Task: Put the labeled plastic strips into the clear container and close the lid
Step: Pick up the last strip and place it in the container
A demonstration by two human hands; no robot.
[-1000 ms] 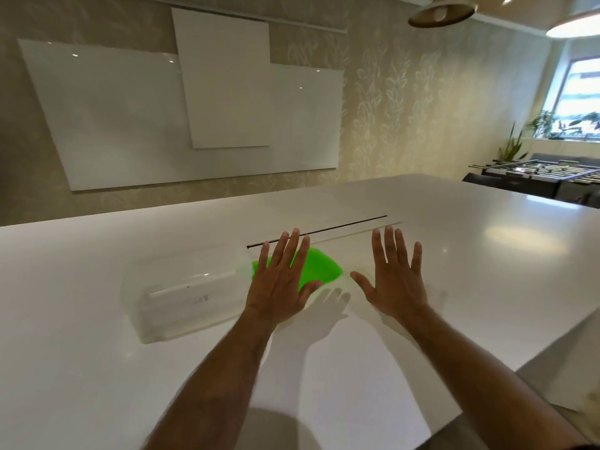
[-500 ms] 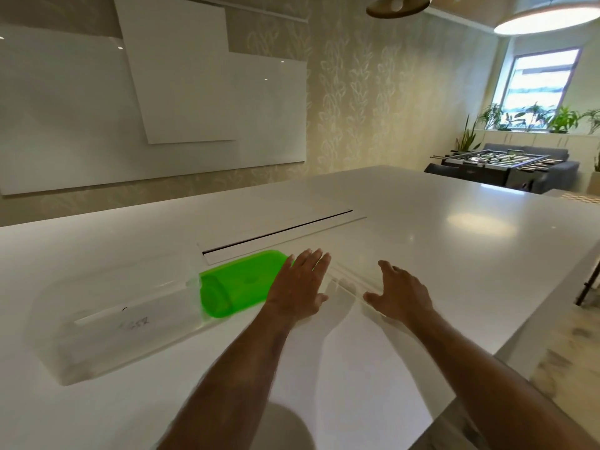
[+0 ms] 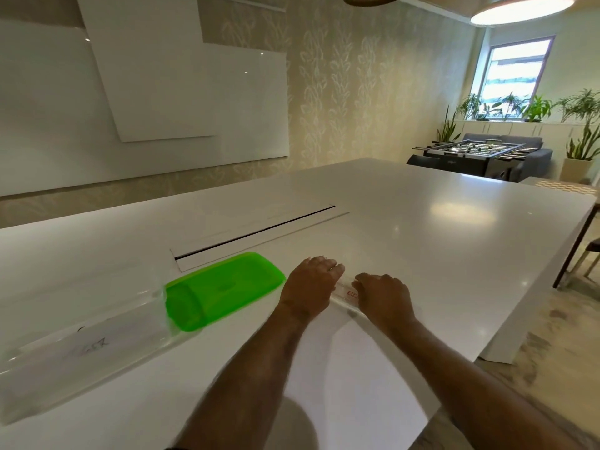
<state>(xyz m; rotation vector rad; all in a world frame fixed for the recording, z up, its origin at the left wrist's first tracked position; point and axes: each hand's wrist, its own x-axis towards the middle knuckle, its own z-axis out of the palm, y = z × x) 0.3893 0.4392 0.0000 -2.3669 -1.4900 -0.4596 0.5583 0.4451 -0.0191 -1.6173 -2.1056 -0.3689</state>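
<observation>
A long clear container point(image 3: 81, 349) lies on the white table at the left, with a strip showing dark writing inside. Its green lid point(image 3: 220, 289) lies flat to the right of it, off the container. Right of the lid, clear plastic strips with a red label point(image 3: 349, 295) lie on the table between my hands. My left hand point(image 3: 310, 282) rests palm down with curled fingers on the strips' left side. My right hand point(image 3: 381, 292) presses down on them from the right. How firmly either hand grips the strips is hidden by the fingers.
The white table point(image 3: 406, 222) has a long dark cable slot point(image 3: 256, 233) just beyond the lid. Its right edge drops off near a chair point(image 3: 584, 258). A foosball table point(image 3: 467, 152) and plants stand far back at the right.
Both hands went from raised with fingers spread to lowered onto the strips with fingers curled. The view swung right, so container and lid now sit further left.
</observation>
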